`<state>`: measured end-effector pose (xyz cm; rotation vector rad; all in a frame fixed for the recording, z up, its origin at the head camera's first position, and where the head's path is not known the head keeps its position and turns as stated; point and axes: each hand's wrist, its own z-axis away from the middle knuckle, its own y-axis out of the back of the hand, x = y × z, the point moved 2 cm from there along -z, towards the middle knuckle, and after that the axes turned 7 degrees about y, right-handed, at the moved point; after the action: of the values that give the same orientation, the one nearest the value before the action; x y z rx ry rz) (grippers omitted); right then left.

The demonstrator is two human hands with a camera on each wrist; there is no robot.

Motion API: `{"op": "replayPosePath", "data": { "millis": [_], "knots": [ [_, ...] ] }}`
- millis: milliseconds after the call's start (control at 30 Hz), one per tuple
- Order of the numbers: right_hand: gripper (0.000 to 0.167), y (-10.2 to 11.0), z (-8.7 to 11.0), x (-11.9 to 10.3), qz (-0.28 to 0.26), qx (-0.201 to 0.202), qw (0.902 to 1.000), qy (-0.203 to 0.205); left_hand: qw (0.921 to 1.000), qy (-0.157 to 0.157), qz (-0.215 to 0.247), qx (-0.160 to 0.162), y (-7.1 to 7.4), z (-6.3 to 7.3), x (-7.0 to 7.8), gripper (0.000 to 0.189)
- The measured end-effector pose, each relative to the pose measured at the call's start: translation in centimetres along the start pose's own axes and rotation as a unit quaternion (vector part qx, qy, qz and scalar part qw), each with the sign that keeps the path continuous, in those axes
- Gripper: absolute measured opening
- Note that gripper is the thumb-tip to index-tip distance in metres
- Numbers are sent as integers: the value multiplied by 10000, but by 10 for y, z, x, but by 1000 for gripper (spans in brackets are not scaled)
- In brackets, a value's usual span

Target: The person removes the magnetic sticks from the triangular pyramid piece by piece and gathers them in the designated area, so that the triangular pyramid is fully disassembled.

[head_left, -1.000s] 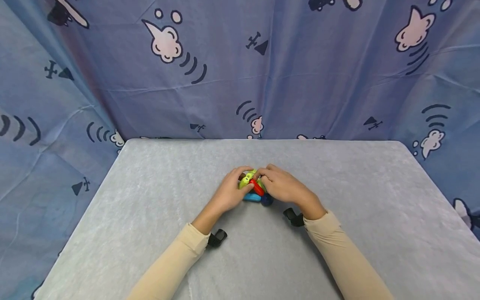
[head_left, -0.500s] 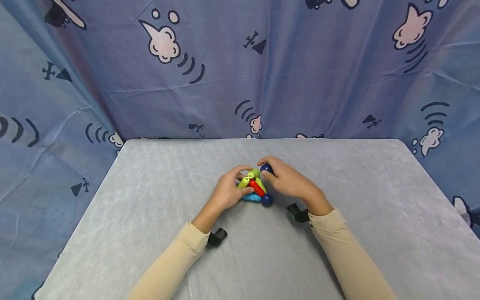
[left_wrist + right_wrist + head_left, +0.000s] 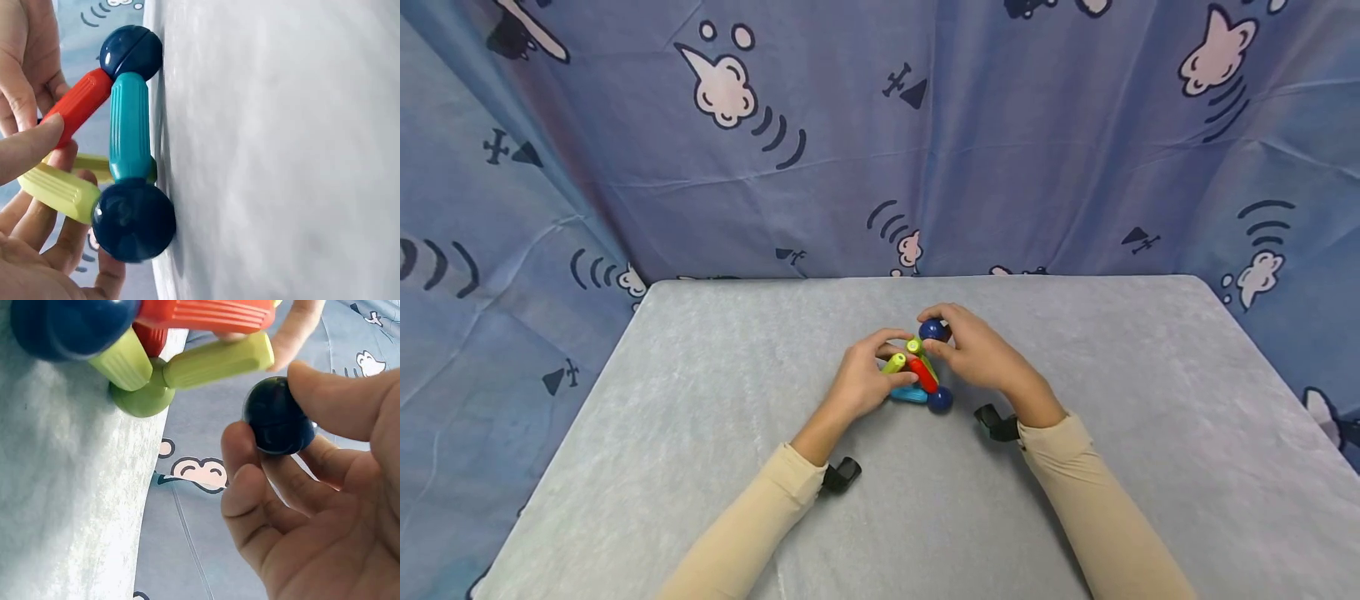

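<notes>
A small frame of plastic rods and balls stands on the table. A turquoise rod (image 3: 130, 128) runs between a front navy ball (image 3: 134, 220) and another navy ball (image 3: 128, 53). A red rod (image 3: 81, 103) and a yellow-green rod (image 3: 62, 192) slant upward, and my left hand (image 3: 863, 377) holds them between thumb and fingers. In the right wrist view a further yellow-green rod (image 3: 219, 360) rises from a green ball (image 3: 142, 397). My right hand (image 3: 981, 354) pinches a loose navy ball (image 3: 278, 415) beside the upper rod ends.
The pale cloth-covered table (image 3: 1112, 375) spreads around the frame. A blue patterned curtain (image 3: 850, 100) hangs behind its far edge. Black wrist cameras stick out from the left wrist (image 3: 842, 475) and the right wrist (image 3: 996, 423).
The right hand draws back from the rod tops, and the navy ball in its fingers comes into view. The left hand keeps its hold while the upper rod ends come apart slightly.
</notes>
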<state>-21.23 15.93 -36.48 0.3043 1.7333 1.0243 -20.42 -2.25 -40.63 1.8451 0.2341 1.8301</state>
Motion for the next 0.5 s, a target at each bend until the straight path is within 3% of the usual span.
{"op": "replayPosePath", "data": {
  "millis": [500],
  "knots": [
    [43,4,1,1,242,119,9996,80,9995,-188,183,-185,3,2,1,46]
  ]
}}
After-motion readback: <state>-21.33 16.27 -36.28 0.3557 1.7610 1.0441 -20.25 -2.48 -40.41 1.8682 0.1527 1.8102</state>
